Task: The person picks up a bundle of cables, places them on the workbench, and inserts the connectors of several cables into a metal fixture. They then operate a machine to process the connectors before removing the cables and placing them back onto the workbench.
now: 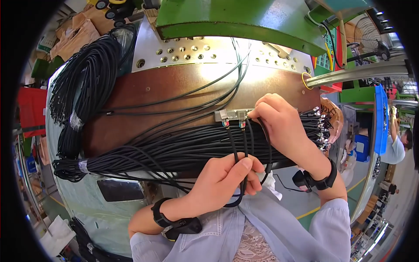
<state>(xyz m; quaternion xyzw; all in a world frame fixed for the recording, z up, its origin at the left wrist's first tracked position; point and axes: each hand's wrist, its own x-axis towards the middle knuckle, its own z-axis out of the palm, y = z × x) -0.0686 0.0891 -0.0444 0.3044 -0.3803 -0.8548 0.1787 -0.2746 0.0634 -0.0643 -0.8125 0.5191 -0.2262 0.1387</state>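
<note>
My left hand [227, 177] is closed around black cables [235, 146] just below the metal fixture, thumb pressed on top. Those cables run up to two silvery connectors [224, 115] with small coloured wires, seated at a metal block [233, 115] on the brown board. At the block's right end my right hand [277, 122] pinches the end of another black cable [266, 135]; its tip is hidden by the fingers. Under both hands lies a thick bundle of black cables [187, 146], with metal connector ends [322, 126] fanned out at the right.
A coiled black cable bundle [87, 74] lies at the left. Behind the brown board [170, 87] is a metal plate with holes [183, 52] below a green machine body [240, 22]. A metal bar [358, 74] juts in from the right. A blue bin [380, 118] stands farther right.
</note>
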